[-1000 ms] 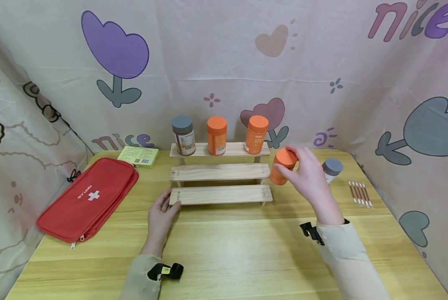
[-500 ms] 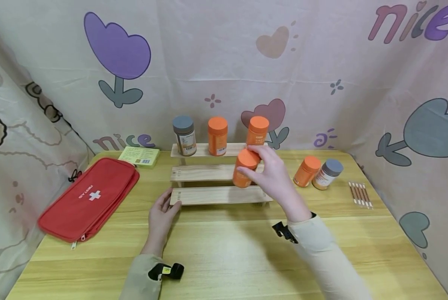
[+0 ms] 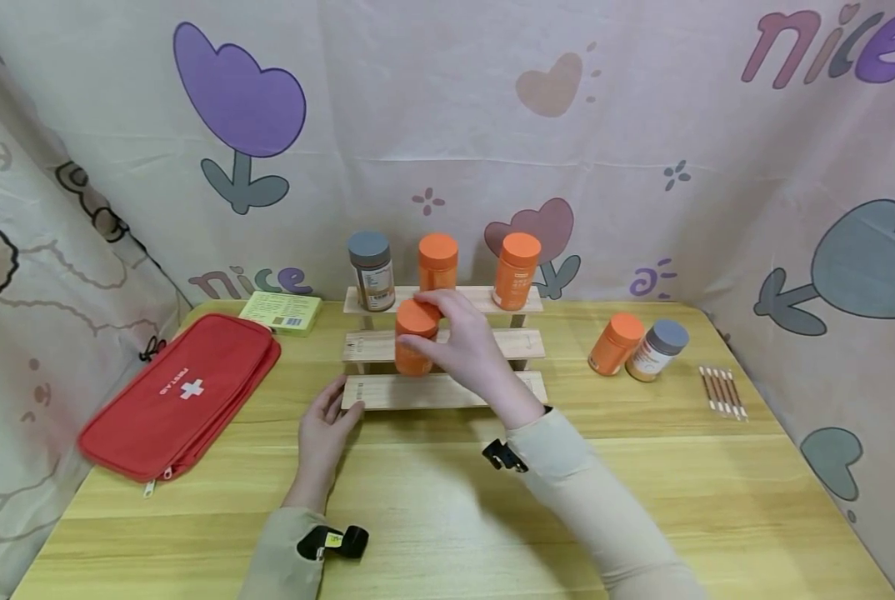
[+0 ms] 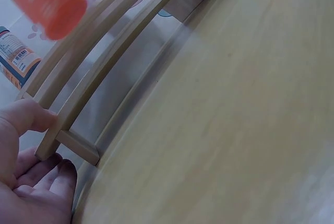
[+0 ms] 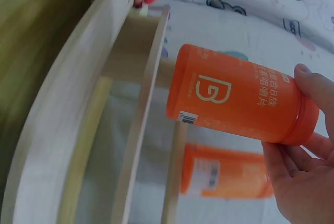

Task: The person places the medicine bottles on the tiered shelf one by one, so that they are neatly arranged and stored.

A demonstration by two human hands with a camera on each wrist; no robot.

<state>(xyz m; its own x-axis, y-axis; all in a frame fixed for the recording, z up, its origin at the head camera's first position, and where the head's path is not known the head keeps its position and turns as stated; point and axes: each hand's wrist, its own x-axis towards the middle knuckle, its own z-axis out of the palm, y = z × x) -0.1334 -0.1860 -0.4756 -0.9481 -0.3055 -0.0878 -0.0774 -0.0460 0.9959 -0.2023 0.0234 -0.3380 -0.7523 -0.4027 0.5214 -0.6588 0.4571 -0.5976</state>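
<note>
My right hand (image 3: pixel 472 343) grips an orange bottle (image 3: pixel 412 354) near its lid, thumb on one side and fingers on the other. In the head view this bottle overlaps the middle tier of a three-tier wooden display rack (image 3: pixel 410 395), left of centre. The right wrist view shows the bottle (image 5: pixel 229 98) tilted, a large B-like logo facing the camera. At the rack's left end, my left hand (image 3: pixel 322 433) holds the lowest board, thumb above and fingers below. On the top tier stand a grey-lidded bottle (image 3: pixel 373 275), an orange bottle (image 3: pixel 438 258) and another orange bottle (image 3: pixel 517 271).
To the right, an orange bottle (image 3: pixel 616 344) and a grey-lidded bottle (image 3: pixel 656 354) stand side by side on the table (image 3: pixel 417 517). Farther right lies a pack of cotton swabs (image 3: pixel 722 392). A red first-aid pouch (image 3: pixel 185 400) and a green box (image 3: pixel 280 312) are at left.
My right hand has carried the orange bottle leftward from the rack's right side to in front of its left half. My left hand stays at the rack's lower left end.
</note>
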